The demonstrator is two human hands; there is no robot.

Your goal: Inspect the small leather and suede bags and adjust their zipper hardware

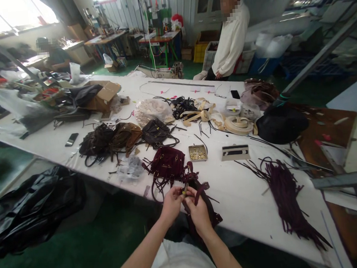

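Observation:
At the front edge of the white table, both my hands are close together over a dark maroon bag (205, 195). My left hand (172, 203) has its fingers pinched at a small strap piece with a yellow spot. My right hand (198, 209) is closed on a maroon strap (201, 191) of the same bag, its thumb near my left fingertips. Just beyond lies another maroon bag (167, 163) with fringed straps. A small box of gold-coloured metal parts (198, 153) sits behind my hands.
Dark and brown bags (125, 138) lie to the left, near a phone (72, 139). Maroon strips (286, 199) lie on the right. Beige strap rolls (238, 124) and a black item (282, 124) are farther back. A person (234, 33) stands across the table (239, 183).

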